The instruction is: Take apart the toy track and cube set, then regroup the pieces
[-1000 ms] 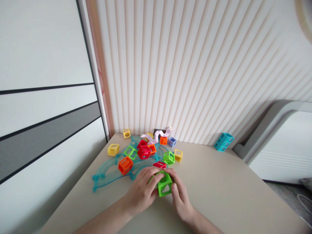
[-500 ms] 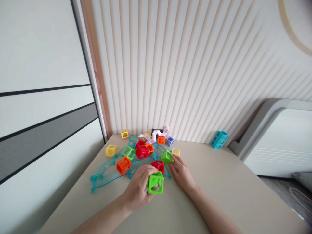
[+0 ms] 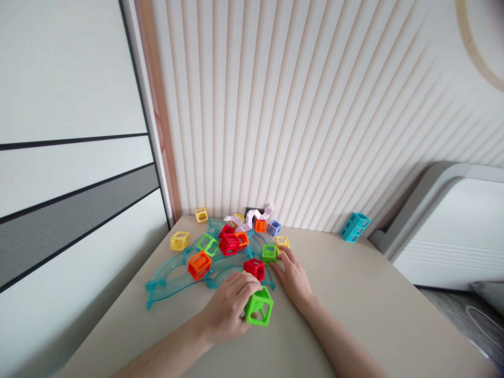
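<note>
My left hand is closed around a bright green open-frame cube block, raised in front of me near the table's front. My right hand rests on the table with its thumb and fingers at the right side of a second green cube block. A yellow cube block lies just behind those fingertips. Between the hands sits a red cube block, its near part close to my left knuckles. Clear teal curved track pieces spread to the left.
Orange, red and yellow cube blocks lie among the tracks. A lilac zigzag strip and a blue block are near the ribbed wall. A teal block stack stands at the back right. A white cabinet borders the left.
My left hand has moved slightly right and nearer, tilting its green cube block. The green cube block at my right hand has turned to sit straighter.
</note>
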### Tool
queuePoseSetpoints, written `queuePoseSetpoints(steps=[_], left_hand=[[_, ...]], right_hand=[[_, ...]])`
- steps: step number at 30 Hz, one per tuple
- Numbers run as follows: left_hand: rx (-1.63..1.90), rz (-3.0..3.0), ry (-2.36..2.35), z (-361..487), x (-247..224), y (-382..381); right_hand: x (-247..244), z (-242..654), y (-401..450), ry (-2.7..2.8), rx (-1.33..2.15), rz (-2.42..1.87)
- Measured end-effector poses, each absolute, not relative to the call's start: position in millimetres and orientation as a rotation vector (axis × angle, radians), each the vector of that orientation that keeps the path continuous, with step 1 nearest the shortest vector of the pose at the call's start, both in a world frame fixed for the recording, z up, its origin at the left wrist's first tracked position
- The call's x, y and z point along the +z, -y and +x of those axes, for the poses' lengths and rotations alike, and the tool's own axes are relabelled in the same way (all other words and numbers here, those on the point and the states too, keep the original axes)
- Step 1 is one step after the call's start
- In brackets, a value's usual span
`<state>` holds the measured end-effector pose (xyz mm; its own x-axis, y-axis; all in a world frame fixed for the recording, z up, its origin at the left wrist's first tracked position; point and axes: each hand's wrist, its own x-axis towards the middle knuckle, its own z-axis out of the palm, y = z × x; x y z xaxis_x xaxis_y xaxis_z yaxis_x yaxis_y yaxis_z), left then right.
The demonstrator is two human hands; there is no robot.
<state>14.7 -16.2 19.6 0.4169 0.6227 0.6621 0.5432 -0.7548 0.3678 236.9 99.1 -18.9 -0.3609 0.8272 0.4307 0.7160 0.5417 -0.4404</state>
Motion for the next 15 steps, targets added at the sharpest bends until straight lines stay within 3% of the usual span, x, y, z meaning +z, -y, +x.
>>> queuePoseSetpoints(steps=[15], left_hand=[[1.229, 2.556, -1.139, 14.4, 20.2, 16.5]], right_hand=[[-14.7, 236.9, -97.2, 1.894, 0.461, -1.410]])
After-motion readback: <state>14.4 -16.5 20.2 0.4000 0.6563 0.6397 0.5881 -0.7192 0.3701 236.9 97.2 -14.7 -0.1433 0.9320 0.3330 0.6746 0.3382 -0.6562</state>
